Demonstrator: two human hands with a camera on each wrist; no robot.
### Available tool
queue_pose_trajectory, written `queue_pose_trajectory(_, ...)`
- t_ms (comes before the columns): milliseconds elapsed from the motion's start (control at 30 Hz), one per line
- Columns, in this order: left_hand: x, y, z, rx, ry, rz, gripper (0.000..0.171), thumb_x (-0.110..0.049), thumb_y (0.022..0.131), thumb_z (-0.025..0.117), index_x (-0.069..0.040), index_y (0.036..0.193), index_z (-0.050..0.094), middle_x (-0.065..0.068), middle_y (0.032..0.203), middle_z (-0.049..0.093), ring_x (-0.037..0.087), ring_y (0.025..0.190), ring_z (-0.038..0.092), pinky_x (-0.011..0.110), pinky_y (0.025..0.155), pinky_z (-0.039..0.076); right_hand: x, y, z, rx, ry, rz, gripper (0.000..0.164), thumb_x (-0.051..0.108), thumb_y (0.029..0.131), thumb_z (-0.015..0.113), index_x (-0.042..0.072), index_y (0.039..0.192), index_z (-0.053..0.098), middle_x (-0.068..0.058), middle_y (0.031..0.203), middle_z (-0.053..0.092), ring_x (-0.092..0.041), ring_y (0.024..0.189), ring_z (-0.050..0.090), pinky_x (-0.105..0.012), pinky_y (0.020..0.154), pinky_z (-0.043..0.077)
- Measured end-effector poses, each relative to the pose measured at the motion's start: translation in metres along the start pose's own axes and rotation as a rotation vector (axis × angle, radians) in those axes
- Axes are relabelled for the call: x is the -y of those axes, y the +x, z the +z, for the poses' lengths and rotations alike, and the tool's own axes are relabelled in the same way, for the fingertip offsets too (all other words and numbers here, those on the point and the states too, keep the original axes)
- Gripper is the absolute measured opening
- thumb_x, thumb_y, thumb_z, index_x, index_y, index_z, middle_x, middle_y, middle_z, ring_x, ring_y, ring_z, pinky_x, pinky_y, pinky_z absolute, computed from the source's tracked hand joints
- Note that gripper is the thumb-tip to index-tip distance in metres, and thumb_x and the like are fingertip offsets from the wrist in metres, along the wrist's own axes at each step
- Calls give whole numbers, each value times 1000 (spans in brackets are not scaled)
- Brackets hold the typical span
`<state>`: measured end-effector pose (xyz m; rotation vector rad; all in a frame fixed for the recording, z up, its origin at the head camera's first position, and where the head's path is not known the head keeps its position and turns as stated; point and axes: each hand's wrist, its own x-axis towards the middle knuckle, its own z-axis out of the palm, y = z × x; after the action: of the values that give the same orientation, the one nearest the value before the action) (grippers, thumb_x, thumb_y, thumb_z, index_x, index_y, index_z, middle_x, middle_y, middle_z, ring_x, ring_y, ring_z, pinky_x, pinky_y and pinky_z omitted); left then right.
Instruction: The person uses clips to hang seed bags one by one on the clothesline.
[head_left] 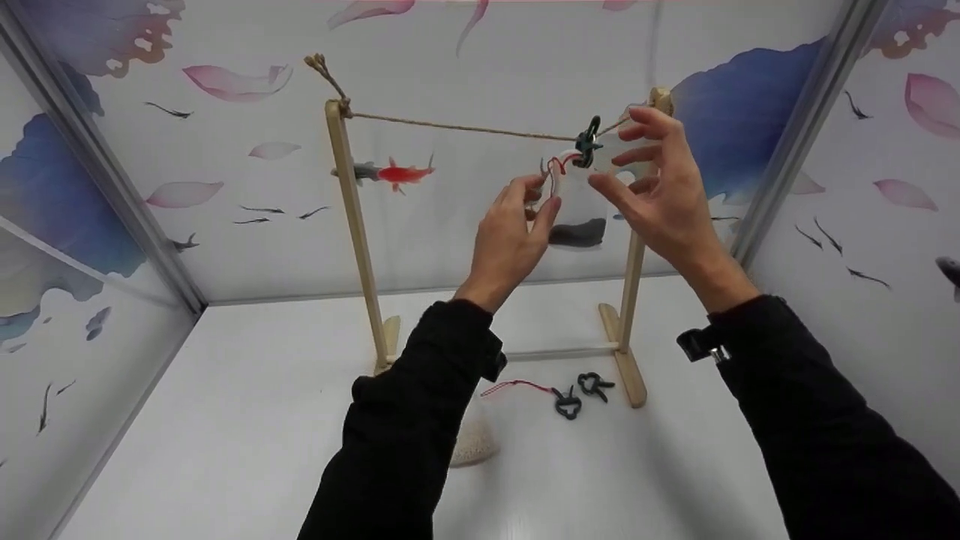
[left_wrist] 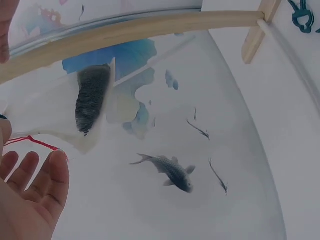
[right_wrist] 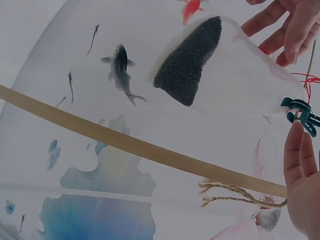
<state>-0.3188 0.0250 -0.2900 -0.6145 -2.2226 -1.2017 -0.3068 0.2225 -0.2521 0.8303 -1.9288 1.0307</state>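
A dark green clip (head_left: pixel 587 144) sits on the twine line (head_left: pixel 465 129) near its right end. From it hangs a thin white cloth, sock-like, with a dark ribbed patch (right_wrist: pixel 192 62) at its lower end. My left hand (head_left: pixel 514 225) is beside the clip and pinches a red cord loop (left_wrist: pixel 42 143) between thumb and fingertips; the cord runs to the clip. At the clip's other side, my right hand (head_left: pixel 664 187) has its fingers spread, and its thumb tip is right at the clip's lower part in the right wrist view.
The line is strung between two wooden posts (head_left: pixel 352 225) joined low down by a white rod (head_left: pixel 562 352). Two more clips (head_left: pixel 568 405) lie on the white table (head_left: pixel 247 420), one with a red cord. A beige textured item (head_left: pixel 476 442) is partly behind my left sleeve.
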Motion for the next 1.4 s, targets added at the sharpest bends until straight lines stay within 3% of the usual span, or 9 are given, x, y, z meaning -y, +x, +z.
queue_pose_trajectory(133, 12, -14, 2, -16, -76, 15, 35, -24, 104, 61, -4, 133, 59, 10, 122, 64, 18, 103, 67, 27, 87, 51, 0, -20, 5, -74, 19, -1, 61, 5, 88, 80, 4, 140, 49, -10, 127, 57, -20, 107, 60, -23, 80, 52)
queue_pose_trajectory(300, 27, -34, 3, -7, -96, 20, 36, -25, 105, 60, -5, 134, 59, 10, 129, 63, 20, 111, 65, 30, 87, 52, -10, -54, 18, -152, 9, -86, 48, -1, 82, 83, -4, 124, 59, -19, 116, 62, -28, 105, 59, -28, 85, 49)
queue_pose_trajectory(433, 40, -48, 3, 35, -63, 47, 40, -24, 106, 57, -2, 139, 57, 11, 139, 60, 23, 126, 58, 33, 100, 48, -23, -86, 25, -111, -15, -102, 50, -5, 77, 84, -4, 122, 60, -19, 115, 63, -28, 106, 60, -29, 87, 48)
queue_pose_trajectory(567, 54, -63, 6, 74, -16, 77, 44, -25, 106, 56, 0, 143, 54, 13, 143, 57, 22, 136, 50, 35, 111, 38, -37, -116, 29, -2, -55, -54, 56, -5, 77, 84, 0, 127, 60, -14, 122, 63, -27, 113, 59, -31, 89, 48)
queue_pose_trajectory(767, 70, -90, 13, 129, 17, 49, 48, -27, 106, 56, -2, 147, 50, 16, 150, 50, 25, 141, 44, 40, 113, 37, -52, -163, 33, 237, -128, 122, 60, 17, 86, 84, 2, 138, 57, -11, 136, 58, -27, 127, 52, -46, 100, 46)
queue_pose_trajectory(933, 79, -118, 25, 211, 43, 40, 51, -29, 106, 55, -4, 151, 46, 18, 155, 42, 29, 143, 40, 44, 113, 36, -51, -204, 33, 438, -215, 316, 73, 28, 85, 84, 1, 145, 51, -19, 147, 49, -39, 135, 46, -58, 104, 42)
queue_pose_trajectory(1133, 89, -152, 40, 220, -93, -58, 52, -31, 107, 55, -8, 152, 45, 14, 157, 39, 26, 144, 39, 44, 112, 37, -44, -237, 36, 452, -165, 509, 72, 34, 86, 83, 3, 145, 54, -21, 147, 50, -44, 136, 45, -64, 104, 38)
queue_pose_trajectory(1267, 93, -167, 49, 216, -169, -144, 52, -34, 107, 54, -10, 152, 45, 10, 158, 39, 25, 146, 36, 46, 113, 36, -48, -243, 38, 454, -157, 579, 73, 34, 87, 82, 1, 145, 53, -25, 146, 50, -46, 133, 47, -63, 103, 40)
queue_pose_trajectory(1400, 96, -181, 58, 204, -239, -186, 51, -37, 107, 53, -14, 152, 46, 9, 157, 40, 25, 144, 38, 44, 106, 44, -53, -243, 40, 531, -121, 697, 77, 31, 89, 80, 0, 150, 45, -30, 151, 41, -45, 120, 59, -57, 94, 50)
